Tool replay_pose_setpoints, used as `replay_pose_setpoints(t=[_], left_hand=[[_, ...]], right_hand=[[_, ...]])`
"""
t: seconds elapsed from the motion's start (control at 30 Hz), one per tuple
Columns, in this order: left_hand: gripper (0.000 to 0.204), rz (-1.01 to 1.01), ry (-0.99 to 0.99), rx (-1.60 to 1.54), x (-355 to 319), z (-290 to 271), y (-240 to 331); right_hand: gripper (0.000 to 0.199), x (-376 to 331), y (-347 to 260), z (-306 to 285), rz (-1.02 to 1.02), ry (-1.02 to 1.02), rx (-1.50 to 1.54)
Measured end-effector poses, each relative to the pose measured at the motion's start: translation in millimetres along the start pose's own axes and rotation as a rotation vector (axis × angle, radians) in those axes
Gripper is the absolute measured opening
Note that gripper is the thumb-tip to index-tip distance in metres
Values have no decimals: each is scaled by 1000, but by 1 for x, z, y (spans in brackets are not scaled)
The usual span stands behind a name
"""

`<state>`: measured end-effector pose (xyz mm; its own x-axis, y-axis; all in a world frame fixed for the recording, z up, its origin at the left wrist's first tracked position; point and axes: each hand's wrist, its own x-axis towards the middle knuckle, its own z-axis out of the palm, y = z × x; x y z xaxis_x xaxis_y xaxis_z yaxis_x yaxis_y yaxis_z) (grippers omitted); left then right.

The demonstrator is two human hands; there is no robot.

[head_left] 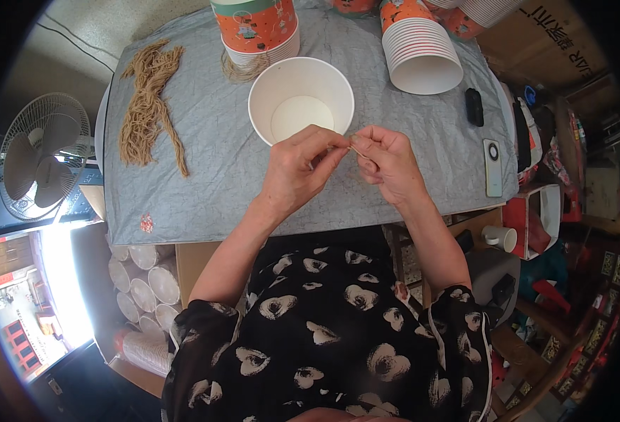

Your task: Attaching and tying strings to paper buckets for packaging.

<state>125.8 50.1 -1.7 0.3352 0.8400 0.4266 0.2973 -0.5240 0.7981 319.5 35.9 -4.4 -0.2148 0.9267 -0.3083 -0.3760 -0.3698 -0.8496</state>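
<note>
Tan twine pinched between two hands, over the rim of an open white paper cup.

Held as a short twine piece [354, 146] just beside the white paper cup [301, 100] on the grey-covered desk [211, 141]; left hand [297, 169] and right hand [387, 160] with fingers [334, 144] pressed together on its ends. Likely to slip loose under so thin a grip, or to drop into the cup. Could also tip the light cup with a nudge toward the cup stack [422, 49]. Twine bundle [148, 98] well apart, far left.
</note>
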Motion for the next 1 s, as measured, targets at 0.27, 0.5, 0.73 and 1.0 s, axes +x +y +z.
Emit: replay_pose_setpoints(t=[0.27, 0.5, 0.73, 1.0], left_hand=[[15, -578, -137, -559, 13, -16, -5], [16, -673, -167, -596, 14, -16, -1], [15, -672, -146, -658, 14, -12, -1], [16, -693, -129, -659, 13, -9, 2]], right_hand=[[17, -8, 2, -1, -528, 102, -406], [20, -12, 12, 15, -761, 252, -820], [13, -8, 20, 13, -792, 237, -808], [8, -10, 25, 13, -730, 246, -725]])
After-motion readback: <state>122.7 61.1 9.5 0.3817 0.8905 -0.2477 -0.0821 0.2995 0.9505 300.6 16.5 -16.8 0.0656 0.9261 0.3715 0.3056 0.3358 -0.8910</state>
